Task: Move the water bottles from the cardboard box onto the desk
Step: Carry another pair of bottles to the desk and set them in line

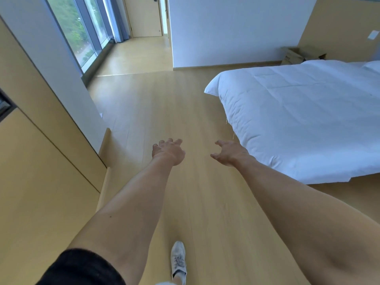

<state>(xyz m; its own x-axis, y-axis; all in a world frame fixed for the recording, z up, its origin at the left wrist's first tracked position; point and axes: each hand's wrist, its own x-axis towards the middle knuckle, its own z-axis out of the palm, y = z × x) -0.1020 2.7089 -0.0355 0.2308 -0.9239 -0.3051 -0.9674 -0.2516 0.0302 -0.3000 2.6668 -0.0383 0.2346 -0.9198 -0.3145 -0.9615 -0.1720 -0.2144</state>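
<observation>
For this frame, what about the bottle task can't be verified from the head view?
- Cardboard box: lower part hidden behind the bed; contents not visible.
- Water bottles: none in sight.
- Desk: not identifiable in frame.
- Left hand and right hand: empty, fingers loose.

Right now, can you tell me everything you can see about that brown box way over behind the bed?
The cardboard box is brown and sits in the far right corner, beyond the white bed, next to the tan wall panel. Its top flaps look open, one sticking up at the right. There is dark printing on its left side, too blurry to read. The bed's far edge hides its lower part, so what it stands on cannot be seen. Nothing inside shows from here, and neither hand is near it.
</observation>
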